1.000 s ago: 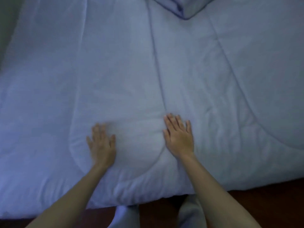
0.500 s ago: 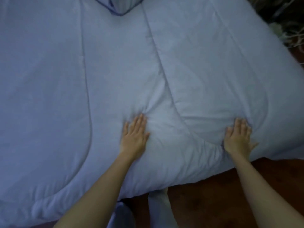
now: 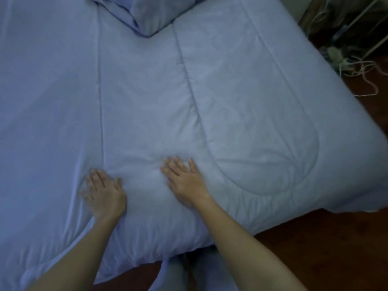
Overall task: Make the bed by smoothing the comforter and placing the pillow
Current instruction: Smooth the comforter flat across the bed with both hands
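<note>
Now comforter [image 3: 241, 106] lies spread over the bed, near edge hanging by the floor [image 3: 315, 248]. Pillow [image 3: 155, 13] sits at the far top, corner pointing this way. Left hand [image 3: 105, 193] and right hand [image 3: 185, 181] press flat on it, palms down, fingers straight, slightly spread, both forearms extended. Cords [image 3: 357, 66] tangle far right.

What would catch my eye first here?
The left hand and right hand lie flat, side by side, on the pale blue comforter near its foot edge. A matching pillow sits at the top, and tangled cords litter the dark floor at upper right.
</note>
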A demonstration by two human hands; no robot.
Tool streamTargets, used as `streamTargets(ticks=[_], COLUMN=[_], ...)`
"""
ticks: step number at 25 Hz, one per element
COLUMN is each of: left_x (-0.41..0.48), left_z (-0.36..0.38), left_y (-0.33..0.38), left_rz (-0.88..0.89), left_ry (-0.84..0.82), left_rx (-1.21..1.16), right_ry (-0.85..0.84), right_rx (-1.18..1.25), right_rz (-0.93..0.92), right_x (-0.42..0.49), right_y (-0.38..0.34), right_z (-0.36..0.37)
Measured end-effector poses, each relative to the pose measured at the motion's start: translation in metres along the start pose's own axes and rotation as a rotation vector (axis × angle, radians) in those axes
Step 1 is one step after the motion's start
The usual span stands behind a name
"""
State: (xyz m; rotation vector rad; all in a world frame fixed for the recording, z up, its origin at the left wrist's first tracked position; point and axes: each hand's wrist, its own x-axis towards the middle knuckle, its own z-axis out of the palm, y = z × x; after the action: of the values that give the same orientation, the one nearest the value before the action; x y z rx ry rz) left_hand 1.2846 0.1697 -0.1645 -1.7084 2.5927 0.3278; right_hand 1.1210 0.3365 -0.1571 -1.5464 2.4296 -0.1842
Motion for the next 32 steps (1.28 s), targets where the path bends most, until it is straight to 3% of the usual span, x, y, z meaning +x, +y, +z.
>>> streamTargets(ticks=[2, 5, 11, 15, 19, 22, 23, 25, 27, 28, 30, 32], left_x=[-0.006, -0.029, -0.117, -0.156, -0.141, -0.118, -0.112, -0.104, -0.103, -0.103, -0.103, -0.101], left_z=[0.002, 0.015, 0.069, 0.096, 0.101, 0.094, 0.092, 0.086, 0.078, 0.077, 0.075, 0.079], left_y=[0.020, 0.091, 0.322, 0.452, 0.484, 0.444, 0.425, 0.385, 0.353, 0.343, 0.334, 0.330], left_rz=[0.042, 0.259, 0.761, 1.041, 0.886, 0.540, 0.394, 0.106, -0.132, -0.226, -0.354, -0.384], left_ry=[0.012, 0.024, 0.056, -0.020, -0.038, 0.005, 0.013, 0.042, 0.073, 0.085, 0.106, 0.124], left_rx=[0.010, 0.006, -0.087, -0.055, 0.046, 0.063, 0.058, 0.041, 0.017, -0.007, -0.049, -0.056], right_ry=[0.051, 0.124, 0.217, 0.260, 0.324, 0.357, 0.431, 0.621, 0.605, 0.507, 0.124, -0.192], right_rx=[-0.018, -0.024, -0.035, 0.010, 0.185, 0.429, 0.406, 0.366, 0.405, 0.416, 0.277, 0.063], right_rz=[0.147, 0.350, 0.511, 0.650, 0.899, 1.330, 1.364, 1.095, 0.626, 0.392, -0.138, -0.493], right_x=[-0.011, -0.046, -0.118, -0.163, -0.209, -0.202, -0.185, -0.130, -0.070, -0.046, -0.013, 0.009], right_y=[0.063, 0.173, 0.375, 0.488, 0.580, 0.605, 0.600, 0.561, 0.488, 0.443, 0.355, 0.300], right_z=[-0.012, -0.031, -0.066, -0.087, -0.092, -0.121, -0.129, -0.139, -0.127, -0.115, -0.095, -0.084])
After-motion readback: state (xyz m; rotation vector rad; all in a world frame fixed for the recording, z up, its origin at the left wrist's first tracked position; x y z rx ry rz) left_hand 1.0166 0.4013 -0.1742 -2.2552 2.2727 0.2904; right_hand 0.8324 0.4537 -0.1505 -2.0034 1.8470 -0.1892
